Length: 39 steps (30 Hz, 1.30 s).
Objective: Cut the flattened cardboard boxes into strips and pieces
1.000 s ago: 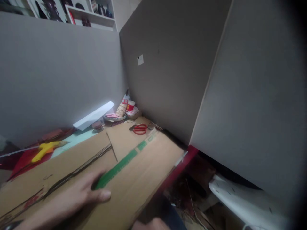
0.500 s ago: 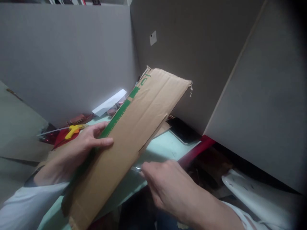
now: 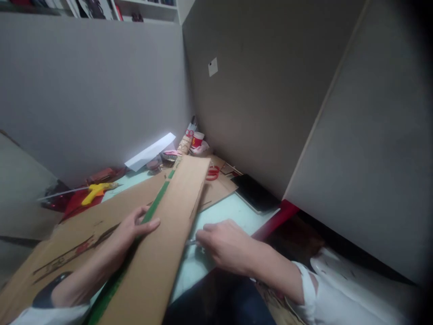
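Grey walls (image 3: pixel 94 81) meet behind a pale table (image 3: pixel 233 210), red scissors (image 3: pixel 213 173) lying toward their corner. And along comes the board (image 3: pixel 169 225), long and brown, its far end just left of those scissors, its near end running out of sight toward the wearer. Left hand (image 3: pixel 135 225), on the near left side of the scissors, has it pinched: thumb flat on top, fingers tucked over the green edge. Right hand (image 3: pixel 226 246), straight down toward the wearer from the scissors, is curled round a slim shiny tool (image 3: pixel 191 242), its tip close by the board's right edge. What tool? I can't make it out, nor whether it touches.

So how does it handle? Looks like cardboard: light, I'd say, stiff lengthwise, quick to crease crosswise, soft at the edges. Dry face, so little slip expected. That length could swing, mind, so hold near the middle, flat thumb, fingers spread, clear of the tool's side. Well left of the scissors, a yellow glue gun (image 3: pixel 93 193); to their right and nearer the wearer, a black tablet (image 3: pixel 257 194); behind them, a red cup (image 3: pixel 197 140).
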Each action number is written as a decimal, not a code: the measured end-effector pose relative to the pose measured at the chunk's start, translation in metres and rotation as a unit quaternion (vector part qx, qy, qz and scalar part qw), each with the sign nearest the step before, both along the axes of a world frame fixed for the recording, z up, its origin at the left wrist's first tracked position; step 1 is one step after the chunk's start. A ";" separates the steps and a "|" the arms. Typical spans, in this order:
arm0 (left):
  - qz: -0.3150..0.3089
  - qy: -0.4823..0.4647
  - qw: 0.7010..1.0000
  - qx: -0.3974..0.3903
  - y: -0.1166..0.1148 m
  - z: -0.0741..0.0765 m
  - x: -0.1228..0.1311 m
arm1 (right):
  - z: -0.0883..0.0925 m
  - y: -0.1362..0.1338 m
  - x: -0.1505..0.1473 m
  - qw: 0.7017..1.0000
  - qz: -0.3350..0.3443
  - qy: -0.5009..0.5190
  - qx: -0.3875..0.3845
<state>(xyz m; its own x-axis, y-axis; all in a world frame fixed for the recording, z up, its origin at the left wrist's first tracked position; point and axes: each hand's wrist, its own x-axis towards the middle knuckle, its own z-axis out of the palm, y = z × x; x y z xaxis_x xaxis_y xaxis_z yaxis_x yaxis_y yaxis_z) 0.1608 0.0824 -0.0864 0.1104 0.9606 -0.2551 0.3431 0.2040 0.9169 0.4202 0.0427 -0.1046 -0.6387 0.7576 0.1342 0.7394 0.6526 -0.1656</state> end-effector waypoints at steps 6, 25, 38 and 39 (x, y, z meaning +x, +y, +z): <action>-0.078 0.296 0.880 0.364 0.002 -0.028 -0.003 | -0.030 0.003 -0.005 0.999 0.020 -0.038 0.014; -0.355 0.281 0.847 0.277 0.033 -0.048 0.006 | -0.059 -0.018 -0.018 0.994 0.044 -0.035 0.098; -0.219 0.299 0.878 0.304 0.014 -0.043 0.024 | -0.047 -0.030 0.009 0.999 -0.023 0.042 0.008; -0.233 0.301 0.869 0.315 0.011 -0.045 0.029 | -0.049 -0.034 0.014 0.998 -0.028 0.049 0.014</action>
<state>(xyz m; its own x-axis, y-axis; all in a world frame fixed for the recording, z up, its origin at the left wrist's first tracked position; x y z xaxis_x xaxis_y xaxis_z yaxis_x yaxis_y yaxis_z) 0.1901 0.0937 -0.1312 0.5545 0.8169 0.1591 0.7104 -0.5642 0.4207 0.4339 0.0091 -0.1536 -0.5787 0.7864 0.2162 0.7555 0.6168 -0.2210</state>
